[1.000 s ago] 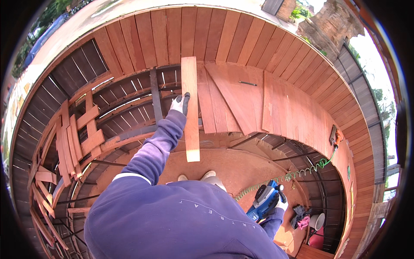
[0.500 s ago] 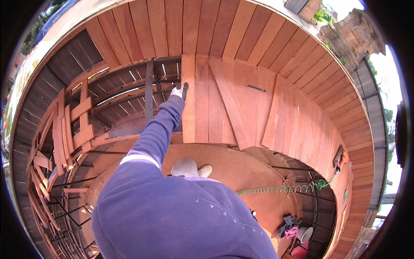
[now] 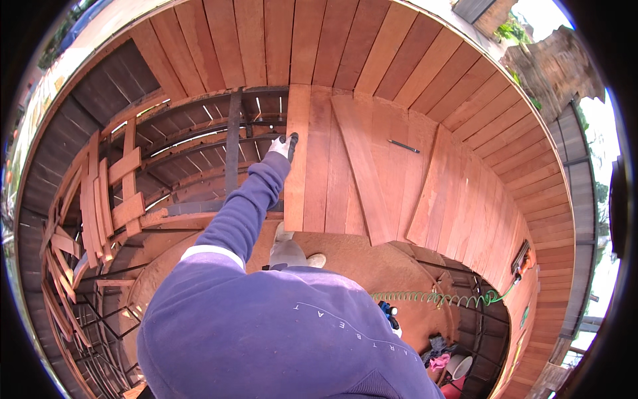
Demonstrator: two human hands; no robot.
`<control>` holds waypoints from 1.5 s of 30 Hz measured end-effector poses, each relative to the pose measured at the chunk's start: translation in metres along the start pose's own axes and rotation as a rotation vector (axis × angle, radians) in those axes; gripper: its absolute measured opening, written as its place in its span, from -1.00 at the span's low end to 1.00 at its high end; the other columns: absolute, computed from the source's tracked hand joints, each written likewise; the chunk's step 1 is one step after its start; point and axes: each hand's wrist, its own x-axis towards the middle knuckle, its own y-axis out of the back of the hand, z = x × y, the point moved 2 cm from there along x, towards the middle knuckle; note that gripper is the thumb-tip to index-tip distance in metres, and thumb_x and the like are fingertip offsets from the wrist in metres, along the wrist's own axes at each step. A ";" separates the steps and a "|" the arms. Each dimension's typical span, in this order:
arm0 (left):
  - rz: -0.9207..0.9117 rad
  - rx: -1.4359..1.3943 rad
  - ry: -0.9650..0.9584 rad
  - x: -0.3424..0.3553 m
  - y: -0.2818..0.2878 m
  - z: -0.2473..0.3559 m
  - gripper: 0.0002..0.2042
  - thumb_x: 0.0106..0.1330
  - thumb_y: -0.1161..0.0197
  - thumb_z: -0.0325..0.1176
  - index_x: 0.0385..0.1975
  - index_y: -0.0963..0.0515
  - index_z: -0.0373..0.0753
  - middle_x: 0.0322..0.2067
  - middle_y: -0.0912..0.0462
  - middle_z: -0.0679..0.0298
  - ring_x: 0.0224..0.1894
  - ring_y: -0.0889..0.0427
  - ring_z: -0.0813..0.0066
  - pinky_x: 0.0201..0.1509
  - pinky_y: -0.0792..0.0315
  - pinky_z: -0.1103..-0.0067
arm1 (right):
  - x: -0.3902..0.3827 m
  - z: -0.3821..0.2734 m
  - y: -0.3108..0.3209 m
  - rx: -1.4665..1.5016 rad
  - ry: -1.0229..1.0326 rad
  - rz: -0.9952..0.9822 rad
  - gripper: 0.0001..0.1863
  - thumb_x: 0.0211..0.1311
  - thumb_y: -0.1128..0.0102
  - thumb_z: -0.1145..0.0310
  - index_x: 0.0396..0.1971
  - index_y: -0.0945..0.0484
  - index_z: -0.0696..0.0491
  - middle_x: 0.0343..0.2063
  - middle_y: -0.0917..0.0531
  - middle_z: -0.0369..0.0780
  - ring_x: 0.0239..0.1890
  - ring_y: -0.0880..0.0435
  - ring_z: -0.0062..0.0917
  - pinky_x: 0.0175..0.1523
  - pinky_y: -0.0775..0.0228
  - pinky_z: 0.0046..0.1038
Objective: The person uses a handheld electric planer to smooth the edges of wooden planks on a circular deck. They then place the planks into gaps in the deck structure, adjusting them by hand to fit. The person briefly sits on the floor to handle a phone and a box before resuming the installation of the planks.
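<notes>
My left hand [image 3: 284,146], in a white and black glove, reaches forward to the left edge of an orange-brown wooden board [image 3: 296,193]. Its fingers are closed at that edge, by the open framing. The board lies against the row of fitted boards to its right. A loose plank [image 3: 362,169] rests slantwise over those boards, and a dark pencil-like stick [image 3: 404,145] lies to the right of it. At my right side a blue and black tool [image 3: 387,308] shows past my sweatshirt. A bit of white beside it may be my right hand, whose fingers are hidden.
Dark metal framing [image 3: 233,143] with gaps lies left of the board. Cut wood pieces [image 3: 106,209] are piled farther left. A coiled green hose [image 3: 442,299] runs to an orange and black tool [image 3: 520,263] at right. A white bucket [image 3: 458,366] and cloths [image 3: 438,359] sit low right.
The view has shifted slightly, so the boards sit a little lower and to the right. My left hand stays at the board's edge. The blue and black tool at my right side has come into sight.
</notes>
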 end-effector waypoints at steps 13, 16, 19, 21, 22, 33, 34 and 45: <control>0.272 0.120 0.046 0.030 0.010 -0.050 -0.44 0.35 -0.17 0.04 -0.05 -0.46 -0.47 -0.53 -0.61 0.11 -0.55 -0.54 0.37 -0.44 -0.37 0.44 | 0.109 -0.009 -0.033 -0.006 0.384 -0.135 -0.57 0.24 -0.22 0.26 0.07 -0.54 0.13 0.03 -0.63 -0.17 0.12 -0.57 -0.43 0.26 -0.34 -0.45; 0.171 0.084 0.127 0.023 0.008 -0.025 -0.21 0.26 -0.08 0.27 0.22 -0.35 -0.37 0.10 -0.49 -0.18 0.21 -0.46 -0.02 0.27 -0.33 0.33 | 0.100 -0.010 -0.040 0.011 0.297 -0.101 -0.56 0.20 -0.29 0.25 0.04 -0.56 0.14 0.00 -0.66 -0.17 0.07 -0.61 -0.43 0.21 -0.38 -0.46; 0.014 -0.090 0.237 -0.005 0.011 0.013 -0.12 0.21 -0.03 0.38 0.23 -0.33 -0.39 0.15 -0.45 -0.19 0.24 -0.39 -0.10 0.28 -0.29 0.33 | 0.081 0.017 -0.043 0.045 0.130 -0.041 -0.55 0.16 -0.34 0.27 0.03 -0.57 0.13 -0.01 -0.67 -0.19 0.06 -0.62 -0.46 0.20 -0.39 -0.46; -0.092 0.007 0.151 0.000 0.015 0.001 -0.14 0.20 -0.01 0.40 0.14 -0.42 -0.39 0.10 -0.48 -0.20 0.21 -0.43 -0.06 0.25 -0.31 0.31 | 0.078 0.011 -0.049 0.051 0.197 -0.059 -0.56 0.15 -0.35 0.28 0.01 -0.58 0.13 0.00 -0.66 -0.19 0.08 -0.61 -0.48 0.21 -0.38 -0.46; -0.149 0.063 0.108 -0.004 0.016 0.000 -0.16 0.20 -0.01 0.39 0.10 -0.46 -0.39 0.08 -0.50 -0.21 0.19 -0.45 -0.05 0.24 -0.32 0.30 | 0.075 0.008 -0.047 0.043 0.203 -0.058 -0.56 0.15 -0.35 0.28 0.02 -0.58 0.13 0.00 -0.66 -0.19 0.08 -0.61 -0.48 0.21 -0.38 -0.46; -0.049 0.262 0.004 0.011 -0.002 -0.007 -0.38 0.34 -0.03 0.19 0.04 -0.54 -0.29 -0.02 -0.60 -0.09 0.11 -0.53 0.00 0.14 -0.37 0.34 | 0.050 0.014 -0.036 0.071 0.165 -0.040 -0.55 0.14 -0.34 0.31 0.03 -0.57 0.15 0.01 -0.66 -0.19 0.09 -0.60 -0.48 0.23 -0.36 -0.47; -0.074 0.225 -0.015 0.014 0.001 -0.006 -0.32 0.32 -0.02 0.24 0.09 -0.50 -0.33 0.02 -0.58 -0.10 0.13 -0.50 -0.03 0.15 -0.37 0.35 | 0.047 0.017 -0.034 0.070 0.167 -0.045 -0.55 0.14 -0.34 0.31 0.03 -0.57 0.15 0.01 -0.66 -0.19 0.09 -0.60 -0.48 0.23 -0.36 -0.47; 0.114 0.107 -0.092 -0.036 0.075 -0.005 -0.47 0.30 -0.15 0.10 0.05 -0.47 -0.22 -0.04 -0.63 0.00 0.03 -0.60 0.04 0.12 -0.43 0.34 | -0.003 0.050 -0.017 0.198 0.143 0.037 -0.54 0.14 -0.34 0.33 0.04 -0.57 0.17 0.01 -0.66 -0.19 0.10 -0.59 -0.48 0.24 -0.34 -0.48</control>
